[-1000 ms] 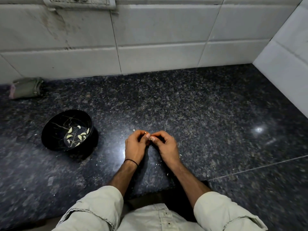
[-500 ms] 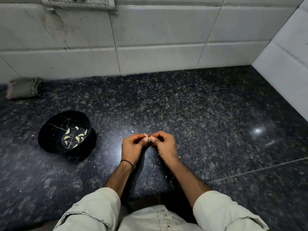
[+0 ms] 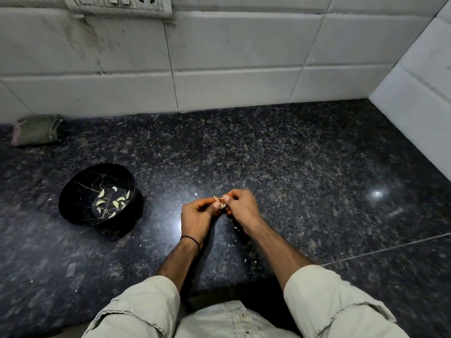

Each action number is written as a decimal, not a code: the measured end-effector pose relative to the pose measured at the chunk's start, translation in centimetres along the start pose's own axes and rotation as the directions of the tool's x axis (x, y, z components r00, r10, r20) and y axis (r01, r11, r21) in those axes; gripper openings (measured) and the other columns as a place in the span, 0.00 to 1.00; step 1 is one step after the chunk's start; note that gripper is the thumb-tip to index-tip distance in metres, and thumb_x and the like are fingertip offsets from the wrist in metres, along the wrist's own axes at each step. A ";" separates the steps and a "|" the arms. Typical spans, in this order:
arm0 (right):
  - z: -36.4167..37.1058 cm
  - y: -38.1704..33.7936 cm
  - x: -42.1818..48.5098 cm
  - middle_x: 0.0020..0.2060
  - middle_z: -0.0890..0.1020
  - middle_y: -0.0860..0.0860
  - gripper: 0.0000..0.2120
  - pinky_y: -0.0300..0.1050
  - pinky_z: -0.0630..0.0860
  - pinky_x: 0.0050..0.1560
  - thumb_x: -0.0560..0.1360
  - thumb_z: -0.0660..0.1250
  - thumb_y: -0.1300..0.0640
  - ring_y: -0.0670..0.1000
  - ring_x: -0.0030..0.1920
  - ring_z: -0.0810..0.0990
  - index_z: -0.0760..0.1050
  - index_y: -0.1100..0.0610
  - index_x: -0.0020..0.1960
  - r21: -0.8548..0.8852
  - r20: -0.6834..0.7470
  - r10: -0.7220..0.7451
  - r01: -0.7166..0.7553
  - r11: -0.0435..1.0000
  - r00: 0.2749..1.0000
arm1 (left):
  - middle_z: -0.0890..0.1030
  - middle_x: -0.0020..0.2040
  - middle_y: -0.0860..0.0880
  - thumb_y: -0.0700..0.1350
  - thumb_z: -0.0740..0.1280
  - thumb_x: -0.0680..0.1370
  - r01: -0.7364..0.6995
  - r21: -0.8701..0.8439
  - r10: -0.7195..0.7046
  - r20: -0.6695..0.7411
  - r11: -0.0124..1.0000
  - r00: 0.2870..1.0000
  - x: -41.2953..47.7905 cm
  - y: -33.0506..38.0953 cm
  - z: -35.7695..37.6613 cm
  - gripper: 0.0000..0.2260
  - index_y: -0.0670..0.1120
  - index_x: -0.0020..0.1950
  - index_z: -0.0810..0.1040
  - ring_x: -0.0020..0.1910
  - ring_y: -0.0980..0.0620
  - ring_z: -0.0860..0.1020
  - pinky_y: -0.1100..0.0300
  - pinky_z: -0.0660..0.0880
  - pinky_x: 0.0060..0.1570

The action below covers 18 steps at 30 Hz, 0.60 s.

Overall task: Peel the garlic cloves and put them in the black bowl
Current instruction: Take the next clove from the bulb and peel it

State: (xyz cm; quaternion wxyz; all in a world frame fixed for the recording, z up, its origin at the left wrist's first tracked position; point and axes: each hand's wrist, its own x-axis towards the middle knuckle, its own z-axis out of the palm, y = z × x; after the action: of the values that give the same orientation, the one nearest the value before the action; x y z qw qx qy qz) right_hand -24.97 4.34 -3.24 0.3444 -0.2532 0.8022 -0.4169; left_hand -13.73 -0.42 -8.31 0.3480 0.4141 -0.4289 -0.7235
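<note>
step: peeling | we pinch the garlic clove (image 3: 220,203) between left hand (image 3: 198,214) and right hand (image 3: 241,206) above the counter (image 3: 292,179), skin apparently lifting | black bowl (image 3: 73,191) sits left, near, for drop-offs, peeled cloves (image 3: 111,200) inside

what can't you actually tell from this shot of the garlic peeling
Head view only.
- Garlic clove: mostly covered by fingertips of left hand and right hand; remaining skin unclear.
- Peeled cloves in black bowl: too small to count exactly.
- Switch plate: cut off by top edge.
- Cloth: dim, blurred; kind unclear.
</note>
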 end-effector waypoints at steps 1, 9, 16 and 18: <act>0.3 0.2 0.0 0.30 0.79 0.50 0.12 0.50 0.78 0.40 0.79 0.64 0.58 0.48 0.32 0.76 0.76 0.55 0.38 0.003 0.000 0.003 -0.003 1.000 1.000 | 0.85 0.49 0.36 0.42 0.77 0.67 0.003 -0.004 -0.003 0.002 1.000 1.000 0.0 0.1 0.0 0.11 0.41 0.47 0.86 0.54 0.34 0.83 0.38 0.76 0.62; -0.1 0.9 -2.2 0.34 0.75 0.49 0.15 0.42 0.71 0.33 0.85 0.53 0.54 0.47 0.31 0.71 0.70 0.55 0.42 0.182 -0.134 -0.036 0.060 0.981 0.990 | 0.86 0.42 0.40 0.34 0.72 0.76 -0.004 0.023 0.006 -0.054 1.000 0.999 0.0 1.7 0.3 0.05 0.43 0.44 0.85 0.42 0.44 0.81 0.52 0.77 0.47; 0.2 2.6 -2.4 0.36 0.79 0.45 0.03 0.48 0.75 0.41 0.81 0.64 0.57 0.45 0.36 0.76 0.73 0.52 0.48 0.085 -0.144 -0.182 0.195 0.977 0.973 | 0.86 0.42 0.43 0.37 0.68 0.77 -0.050 0.190 0.067 -0.082 0.980 0.994 1.4 2.5 -0.1 0.07 0.47 0.47 0.84 0.37 0.49 0.80 0.55 0.74 0.36; 0.0 2.7 -2.5 0.35 0.78 0.45 0.04 0.45 0.74 0.39 0.79 0.66 0.60 0.43 0.35 0.75 0.74 0.53 0.47 0.123 -0.115 -0.185 0.199 0.972 0.976 | 0.86 0.42 0.42 0.36 0.68 0.78 -0.051 0.197 0.068 -0.080 0.979 0.995 1.3 2.5 0.0 0.08 0.47 0.47 0.84 0.37 0.49 0.80 0.55 0.73 0.36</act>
State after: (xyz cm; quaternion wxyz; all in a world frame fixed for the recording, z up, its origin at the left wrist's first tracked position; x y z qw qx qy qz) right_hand -23.76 7.51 -4.67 0.2767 -0.2842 0.7608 -0.5137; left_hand -13.85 -2.53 -6.42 0.3454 0.4639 -0.4944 -0.6489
